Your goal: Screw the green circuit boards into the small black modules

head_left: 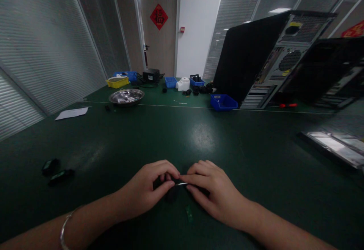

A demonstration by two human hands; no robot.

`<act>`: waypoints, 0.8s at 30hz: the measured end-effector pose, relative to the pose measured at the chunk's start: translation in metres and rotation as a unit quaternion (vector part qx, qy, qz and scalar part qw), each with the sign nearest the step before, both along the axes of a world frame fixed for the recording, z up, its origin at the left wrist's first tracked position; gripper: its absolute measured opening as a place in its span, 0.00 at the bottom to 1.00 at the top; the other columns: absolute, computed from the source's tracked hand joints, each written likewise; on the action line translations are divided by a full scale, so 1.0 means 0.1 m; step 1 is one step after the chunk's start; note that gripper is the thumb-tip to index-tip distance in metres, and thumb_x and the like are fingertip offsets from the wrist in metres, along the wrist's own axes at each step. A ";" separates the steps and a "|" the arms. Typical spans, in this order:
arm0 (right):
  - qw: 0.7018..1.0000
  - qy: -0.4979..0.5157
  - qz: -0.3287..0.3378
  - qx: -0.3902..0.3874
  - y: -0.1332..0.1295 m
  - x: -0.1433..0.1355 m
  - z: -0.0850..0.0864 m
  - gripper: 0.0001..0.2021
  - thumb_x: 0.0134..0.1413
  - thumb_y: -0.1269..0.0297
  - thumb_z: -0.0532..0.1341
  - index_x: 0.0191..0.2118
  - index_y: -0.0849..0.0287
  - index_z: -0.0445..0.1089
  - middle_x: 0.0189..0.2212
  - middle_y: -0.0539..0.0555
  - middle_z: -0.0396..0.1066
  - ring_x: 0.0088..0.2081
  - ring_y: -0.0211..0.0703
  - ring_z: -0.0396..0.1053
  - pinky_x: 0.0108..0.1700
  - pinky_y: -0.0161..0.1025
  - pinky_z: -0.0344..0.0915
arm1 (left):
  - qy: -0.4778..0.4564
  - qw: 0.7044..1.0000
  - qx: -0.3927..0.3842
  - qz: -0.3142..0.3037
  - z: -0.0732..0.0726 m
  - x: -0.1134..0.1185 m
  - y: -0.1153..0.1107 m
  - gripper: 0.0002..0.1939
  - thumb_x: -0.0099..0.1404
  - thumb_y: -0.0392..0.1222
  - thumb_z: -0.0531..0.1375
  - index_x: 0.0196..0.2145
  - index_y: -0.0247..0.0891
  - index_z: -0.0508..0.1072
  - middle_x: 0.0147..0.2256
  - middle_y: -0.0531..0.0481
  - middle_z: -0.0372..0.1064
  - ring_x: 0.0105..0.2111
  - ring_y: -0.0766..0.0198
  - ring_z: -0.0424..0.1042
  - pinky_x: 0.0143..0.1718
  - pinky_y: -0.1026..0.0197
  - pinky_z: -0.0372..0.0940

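Just above the green tabletop, my left hand (155,183) and my right hand (213,187) meet with their fingertips close together. A thin, shiny, light-coloured strip (181,184) runs between them, pinched by the thumb and fingers of each hand. What kind of thing it belongs to I cannot make out. Under the left fingers there is a dark shape, too dim to name. A small green circuit board (189,213) lies on the table below the gap between my hands.
Two small black devices (61,176) lie at the left. Farther back are a paper sheet (71,113), a metal bowl (126,96), a yellow bin (117,82) and a blue bin (223,102). A black computer case (253,60) stands at the back right, and a metal-framed panel (335,147) lies at the right.
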State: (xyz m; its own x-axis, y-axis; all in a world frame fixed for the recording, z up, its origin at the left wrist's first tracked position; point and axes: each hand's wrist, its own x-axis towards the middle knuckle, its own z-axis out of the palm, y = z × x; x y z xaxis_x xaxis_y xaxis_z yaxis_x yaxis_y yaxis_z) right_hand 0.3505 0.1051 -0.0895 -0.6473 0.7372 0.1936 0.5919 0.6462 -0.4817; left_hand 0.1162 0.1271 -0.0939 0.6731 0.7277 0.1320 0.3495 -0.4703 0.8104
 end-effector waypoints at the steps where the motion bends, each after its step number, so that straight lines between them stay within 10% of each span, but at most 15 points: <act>1: 1.000 -0.001 -0.001 0.000 0.00 0.00 0.00 0.15 0.64 0.70 0.57 0.53 0.50 0.72 0.40 0.53 0.73 0.40 0.46 0.67 0.42 0.44 0.57 | 0.010 1.000 0.001 0.003 -0.01 0.00 0.00 0.09 0.67 0.31 0.56 0.43 0.37 0.73 0.39 0.48 0.71 0.37 0.63 0.70 0.39 0.60 0.65; 13: 0.997 0.060 0.010 -0.037 -0.03 0.02 0.04 0.03 0.61 0.66 0.61 0.39 0.58 0.72 0.31 0.50 0.71 0.33 0.40 0.68 0.37 0.38 0.60 | 0.062 0.997 0.034 -0.044 0.10 0.00 -0.05 0.12 0.68 0.37 0.58 0.49 0.40 0.72 0.46 0.44 0.66 0.46 0.58 0.67 0.48 0.56 0.64; 24: 0.994 -0.040 0.089 -0.056 -0.06 0.03 0.14 0.16 0.52 0.49 0.69 0.38 0.55 0.71 0.36 0.49 0.72 0.39 0.43 0.70 0.41 0.40 0.60 | 0.017 0.999 -0.011 -0.036 0.04 -0.03 0.02 0.08 0.67 0.38 0.60 0.44 0.39 0.73 0.40 0.48 0.69 0.39 0.60 0.69 0.41 0.59 0.65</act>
